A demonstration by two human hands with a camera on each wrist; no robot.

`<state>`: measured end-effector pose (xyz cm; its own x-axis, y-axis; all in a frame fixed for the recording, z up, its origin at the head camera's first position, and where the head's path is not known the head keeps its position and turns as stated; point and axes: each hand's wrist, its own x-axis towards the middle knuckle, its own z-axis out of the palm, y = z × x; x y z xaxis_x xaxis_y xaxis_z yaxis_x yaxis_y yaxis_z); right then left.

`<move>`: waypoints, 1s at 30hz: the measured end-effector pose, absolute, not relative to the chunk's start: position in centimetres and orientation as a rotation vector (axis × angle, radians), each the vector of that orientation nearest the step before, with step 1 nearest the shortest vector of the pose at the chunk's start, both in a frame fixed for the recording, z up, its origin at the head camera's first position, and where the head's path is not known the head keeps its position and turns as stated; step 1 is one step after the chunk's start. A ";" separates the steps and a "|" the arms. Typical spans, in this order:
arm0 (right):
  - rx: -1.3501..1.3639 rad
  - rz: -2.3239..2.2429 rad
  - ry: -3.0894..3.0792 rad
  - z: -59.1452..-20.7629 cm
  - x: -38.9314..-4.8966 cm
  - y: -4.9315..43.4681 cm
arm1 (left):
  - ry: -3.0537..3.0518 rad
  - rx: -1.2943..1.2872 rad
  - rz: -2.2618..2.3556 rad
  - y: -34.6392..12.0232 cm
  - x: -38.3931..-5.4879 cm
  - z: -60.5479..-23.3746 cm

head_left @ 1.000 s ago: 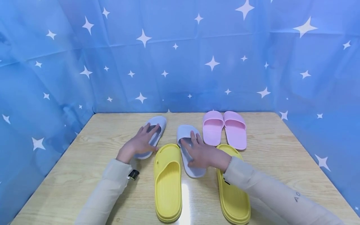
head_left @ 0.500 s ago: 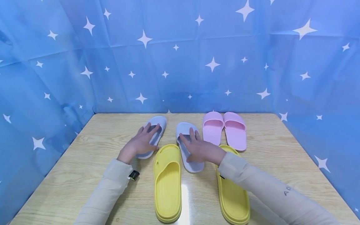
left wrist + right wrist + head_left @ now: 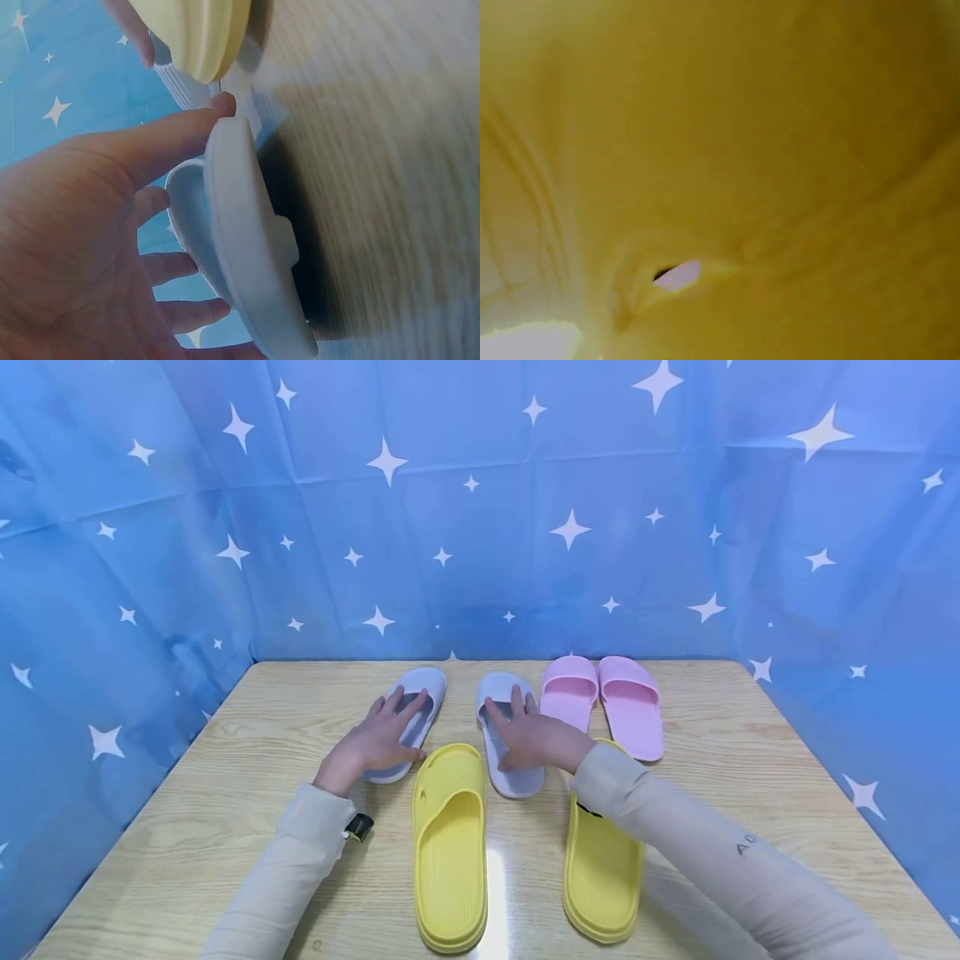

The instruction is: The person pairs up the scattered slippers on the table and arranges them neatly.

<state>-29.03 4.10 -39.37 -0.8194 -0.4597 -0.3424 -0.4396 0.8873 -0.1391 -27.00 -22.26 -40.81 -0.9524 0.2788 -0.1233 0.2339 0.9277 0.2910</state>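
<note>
Two pale grey-lilac slide slippers lie toward the back of the table. Over the left grey slipper (image 3: pixel 424 683), my left hand (image 3: pixel 369 745) spreads its fingers at the strap opening. In the left wrist view, its thumb touches the heel end of that slipper (image 3: pixel 244 240). My right hand (image 3: pixel 536 735) rests on the right grey slipper (image 3: pixel 517 781), its extended fingers at the strap and its thumb near the heel. A yellow slipper (image 3: pixel 452 877) lies between them, nearer the front. My right forearm crosses the other yellow slipper (image 3: pixel 600 885), hiding its toe; yellow fills the right wrist view.
Two pink slippers (image 3: pixel 633 727) lie side by side at the back right, one partly behind my right hand. The wooden table (image 3: pixel 225 760) ends at a blue curtain (image 3: pixel 480 527) with white stars.
My right hand has slid the right grey slipper away toward the back of the table. The right yellow slipper has shifted left under my forearm. My left hand stays put.
</note>
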 end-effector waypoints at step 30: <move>-0.684 -0.219 2.709 -40.1 -30.7 5.6 | 2.929 0.324 0.380 -22.1 -27.1 -41.1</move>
<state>-30.68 5.60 -40.07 -0.8273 -0.4845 -0.2844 -0.4324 0.8723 -0.2282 -27.08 -22.06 -41.13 -0.9619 0.2350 -0.1396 0.1915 0.9439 0.2689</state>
